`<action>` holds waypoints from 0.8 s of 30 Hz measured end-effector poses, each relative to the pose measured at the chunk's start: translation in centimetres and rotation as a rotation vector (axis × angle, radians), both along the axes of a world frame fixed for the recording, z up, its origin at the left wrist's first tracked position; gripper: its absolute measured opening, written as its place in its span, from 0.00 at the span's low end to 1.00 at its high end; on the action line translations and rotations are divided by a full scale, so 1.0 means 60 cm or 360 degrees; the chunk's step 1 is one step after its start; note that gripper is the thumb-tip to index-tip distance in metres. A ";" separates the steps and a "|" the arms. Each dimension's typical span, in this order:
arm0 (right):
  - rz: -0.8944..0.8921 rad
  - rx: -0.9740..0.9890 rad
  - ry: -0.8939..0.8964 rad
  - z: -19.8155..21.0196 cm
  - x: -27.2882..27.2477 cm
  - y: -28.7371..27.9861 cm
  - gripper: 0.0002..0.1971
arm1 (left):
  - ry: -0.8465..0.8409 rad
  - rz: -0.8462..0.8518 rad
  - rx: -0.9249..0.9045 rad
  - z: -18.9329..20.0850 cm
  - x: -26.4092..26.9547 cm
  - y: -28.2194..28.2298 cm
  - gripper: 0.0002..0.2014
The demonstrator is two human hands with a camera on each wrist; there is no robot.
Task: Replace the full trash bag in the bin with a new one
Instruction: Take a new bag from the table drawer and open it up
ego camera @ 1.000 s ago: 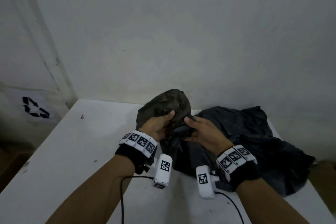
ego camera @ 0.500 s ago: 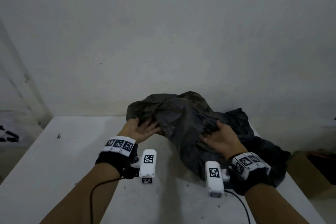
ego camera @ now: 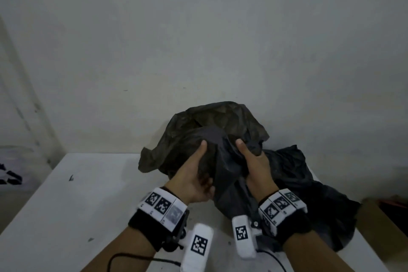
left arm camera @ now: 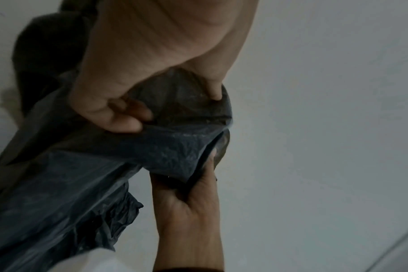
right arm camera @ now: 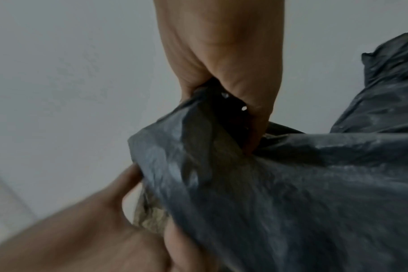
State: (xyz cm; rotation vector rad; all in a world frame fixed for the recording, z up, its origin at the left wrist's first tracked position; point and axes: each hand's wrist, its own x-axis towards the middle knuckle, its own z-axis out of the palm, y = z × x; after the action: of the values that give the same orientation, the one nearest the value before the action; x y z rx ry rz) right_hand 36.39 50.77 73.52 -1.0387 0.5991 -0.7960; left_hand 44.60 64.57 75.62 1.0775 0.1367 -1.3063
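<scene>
A crumpled black trash bag (ego camera: 223, 121) lies on the white table (ego camera: 88, 194) against the wall, and its loose plastic spreads to the right (ego camera: 309, 185). My left hand (ego camera: 197, 170) grips a bunched fold of the bag from the left, thumb on top. My right hand (ego camera: 251, 161) grips the fold beside it. In the left wrist view my left hand (left arm camera: 128, 88) curls round the bag (left arm camera: 170, 147), with my right hand (left arm camera: 189, 202) just below. In the right wrist view my right hand (right arm camera: 224, 73) pinches the bag (right arm camera: 291, 184). What the bag holds is hidden.
A brown cardboard box (ego camera: 379, 234) stands off the table's right edge. Black recycling arrows (ego camera: 10, 175) show on a pale surface at far left. The grey wall (ego camera: 198, 40) stands straight behind the bag. Wrist cables (ego camera: 136, 258) trail across the table in front.
Half a second ago my hands lay apart on the bag's two sides. They have come together at its middle and now grip bunched plastic. The bag's top has risen.
</scene>
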 end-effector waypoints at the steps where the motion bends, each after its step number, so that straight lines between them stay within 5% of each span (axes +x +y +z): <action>1: -0.0078 -0.0157 0.0013 0.005 0.001 0.008 0.23 | 0.0002 -0.0041 -0.0036 0.007 -0.002 0.001 0.46; 5: -0.0275 -0.0812 0.0309 0.008 0.002 0.037 0.20 | 0.0007 -0.0181 -0.0230 0.042 -0.003 -0.003 0.42; 7: -0.0230 -0.0804 0.0312 0.004 0.007 0.048 0.21 | 0.0122 -0.0144 -0.0311 0.050 -0.003 -0.013 0.36; 16: 0.0003 0.0580 -0.0023 0.032 -0.017 0.005 0.23 | 0.0537 0.0404 -0.0554 0.016 0.025 -0.029 0.32; 24: 0.0180 0.1136 -0.0513 0.077 -0.041 -0.016 0.22 | 0.0451 0.0744 -0.0863 0.047 0.034 -0.053 0.15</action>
State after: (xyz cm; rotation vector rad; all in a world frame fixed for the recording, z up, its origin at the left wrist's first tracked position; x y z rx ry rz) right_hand 33.93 49.83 78.14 -0.2780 0.4834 -0.5630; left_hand 46.65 61.38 78.45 0.3633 0.2163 -0.9786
